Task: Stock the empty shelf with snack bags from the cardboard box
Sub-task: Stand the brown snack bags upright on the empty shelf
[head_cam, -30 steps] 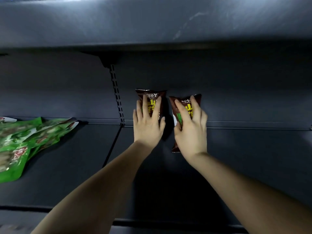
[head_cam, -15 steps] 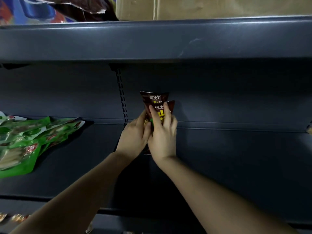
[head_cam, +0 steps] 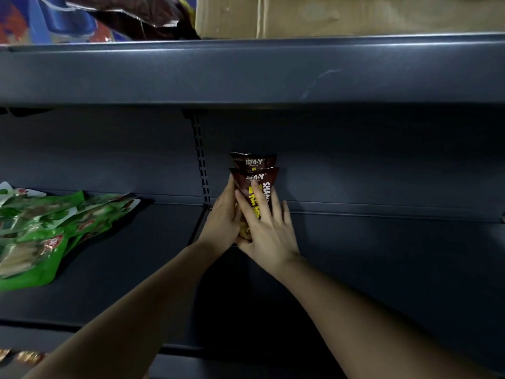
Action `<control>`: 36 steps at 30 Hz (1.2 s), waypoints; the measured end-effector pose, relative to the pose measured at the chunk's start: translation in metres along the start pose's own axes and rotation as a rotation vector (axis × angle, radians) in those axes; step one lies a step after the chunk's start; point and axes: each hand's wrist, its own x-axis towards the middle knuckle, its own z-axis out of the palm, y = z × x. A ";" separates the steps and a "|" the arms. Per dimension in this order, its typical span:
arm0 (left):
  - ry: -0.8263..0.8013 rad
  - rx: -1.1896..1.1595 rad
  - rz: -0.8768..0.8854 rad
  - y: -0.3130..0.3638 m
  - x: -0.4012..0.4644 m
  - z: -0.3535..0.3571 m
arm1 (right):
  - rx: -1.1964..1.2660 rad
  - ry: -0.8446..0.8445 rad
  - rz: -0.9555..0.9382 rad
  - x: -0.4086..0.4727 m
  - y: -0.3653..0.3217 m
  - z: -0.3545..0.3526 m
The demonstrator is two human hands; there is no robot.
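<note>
Since half a second ago the right hand (head_cam: 269, 236) has slid lower on the front snack bag (head_cam: 259, 192), so more of that bag's label shows, and both bags stay stacked one before the other at the back edge of the shelf (head_cam: 382, 269). From the head camera, the front snack bag stands upright against the rear snack bag (head_cam: 254, 161), whose top peeks out above it and leans on the shelf's back wall, just right of the slotted upright rail (head_cam: 200, 162). The left hand (head_cam: 222, 221) cups the left side of the bags, fingers curved round them. The right hand lies over the front bag's face with its fingers spread and nearly straight, pressing it back. Toward the shelf's left edge, well apart from the hands, lies a heap of green packets (head_cam: 41, 231). On the shelf above, a cardboard box (head_cam: 341, 15) sits at the front edge, with dark and blue bags (head_cam: 114, 15) beside it to the left.
</note>
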 end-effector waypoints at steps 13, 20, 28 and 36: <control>0.009 -0.087 -0.034 -0.002 0.004 0.006 | -0.038 0.012 -0.021 0.006 0.023 -0.004; -0.065 -0.040 -0.086 -0.004 -0.001 0.008 | -0.202 0.079 -0.009 0.011 0.023 0.006; -0.023 0.427 -0.216 0.008 -0.007 0.016 | -0.246 0.030 0.001 0.011 0.023 0.005; 0.129 0.732 -0.252 0.030 -0.015 0.021 | -0.178 0.075 -0.037 -0.002 0.019 -0.019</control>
